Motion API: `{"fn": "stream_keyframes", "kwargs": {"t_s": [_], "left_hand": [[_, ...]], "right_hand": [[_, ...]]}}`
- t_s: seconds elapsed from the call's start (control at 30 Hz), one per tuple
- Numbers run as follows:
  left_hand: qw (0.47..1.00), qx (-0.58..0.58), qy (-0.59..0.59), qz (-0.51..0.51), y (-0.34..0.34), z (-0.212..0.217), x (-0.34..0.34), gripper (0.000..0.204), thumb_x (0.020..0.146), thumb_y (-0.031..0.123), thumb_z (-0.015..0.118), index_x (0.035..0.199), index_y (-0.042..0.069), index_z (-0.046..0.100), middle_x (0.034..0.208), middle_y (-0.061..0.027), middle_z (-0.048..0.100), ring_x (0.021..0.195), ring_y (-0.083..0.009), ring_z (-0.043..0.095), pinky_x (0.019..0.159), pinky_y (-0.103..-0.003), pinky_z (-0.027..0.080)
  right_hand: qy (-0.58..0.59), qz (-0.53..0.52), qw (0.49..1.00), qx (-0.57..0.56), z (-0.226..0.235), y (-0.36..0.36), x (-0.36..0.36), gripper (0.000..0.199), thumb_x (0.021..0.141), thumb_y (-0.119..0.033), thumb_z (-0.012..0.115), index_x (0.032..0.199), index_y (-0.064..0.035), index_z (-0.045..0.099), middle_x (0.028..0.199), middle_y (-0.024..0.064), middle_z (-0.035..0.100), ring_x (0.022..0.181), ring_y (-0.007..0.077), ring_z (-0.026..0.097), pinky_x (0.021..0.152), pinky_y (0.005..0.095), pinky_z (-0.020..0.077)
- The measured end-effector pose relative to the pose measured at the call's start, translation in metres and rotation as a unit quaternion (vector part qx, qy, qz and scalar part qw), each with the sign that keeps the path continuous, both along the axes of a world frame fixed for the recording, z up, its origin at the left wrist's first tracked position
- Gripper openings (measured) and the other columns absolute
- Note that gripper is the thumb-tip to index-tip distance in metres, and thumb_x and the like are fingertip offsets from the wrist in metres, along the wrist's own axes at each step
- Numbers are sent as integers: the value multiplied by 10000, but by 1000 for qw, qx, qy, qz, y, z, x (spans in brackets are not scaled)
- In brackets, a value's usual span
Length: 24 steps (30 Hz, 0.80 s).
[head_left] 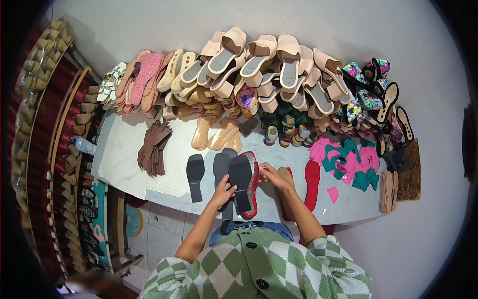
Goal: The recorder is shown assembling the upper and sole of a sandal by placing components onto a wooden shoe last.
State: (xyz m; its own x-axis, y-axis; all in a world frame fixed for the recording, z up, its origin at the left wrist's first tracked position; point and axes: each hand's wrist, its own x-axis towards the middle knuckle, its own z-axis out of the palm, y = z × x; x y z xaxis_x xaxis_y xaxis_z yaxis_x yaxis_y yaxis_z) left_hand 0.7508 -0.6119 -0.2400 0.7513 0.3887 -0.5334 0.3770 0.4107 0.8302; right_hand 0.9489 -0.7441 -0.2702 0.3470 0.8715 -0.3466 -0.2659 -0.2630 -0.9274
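Two hands work one piece at the front edge of the tabletop (169, 187). The left hand (222, 192) is closed around the lower part of a black shoe sole (240, 182), which lies against a red-edged insole (252, 185); the right hand (271, 174) pinches the upper right edge of that red-edged insole. By the look of it, sole and insole are being matched or pressed together, and the pair is not yet set down. Two more black soles (195, 174) lie flat just left of the hands, unpaired, so more pieces appear to remain. One red insole (312, 183) and a tan sole (288, 175) lie just right. Brown leather cutouts (154, 147) lie farther left. Pink and green fabric scraps (348, 162) lie at the right. Stacked finished sandals (259, 70) fill the back, well apart from the hands
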Motion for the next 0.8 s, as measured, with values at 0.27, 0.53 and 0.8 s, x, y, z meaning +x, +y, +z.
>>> {"fn": "stream_keyframes", "kwargs": {"t_s": [0.27, 0.53, 0.8], "left_hand": [[1000, 18, -13, -6, -12, 7, 10, 415, 846, 4, 512, 1222, 96, 363, 1087, -19, 521, 929, -91, 495, 671, -220, 437], [1000, 10, -20, 3, -12, 5, 13, 410, 839, -6, 518, 1208, 96, 373, 1082, -18, 517, 951, -100, 490, 682, -221, 435], [999, 29, -24, -9, -20, 9, 18, 431, 828, -25, 523, 1210, 92, 361, 1059, -27, 523, 929, -102, 495, 640, -224, 423]], "right_hand": [[-188, -79, 976, -71, -10, 12, -12, 312, 924, -338, 377, 942, -49, 495, 723, 116, 556, 669, 229, 562, 612, 333, 412], [-362, -92, 920, -116, 5, 23, -16, 361, 912, -356, 329, 896, -44, 510, 801, 242, 557, 781, 413, 527, 665, 433, 398], [-140, -291, 946, -12, -36, 14, -41, 456, 951, -342, 223, 989, -12, 534, 818, 157, 591, 799, 270, 565, 748, 358, 418]]}}
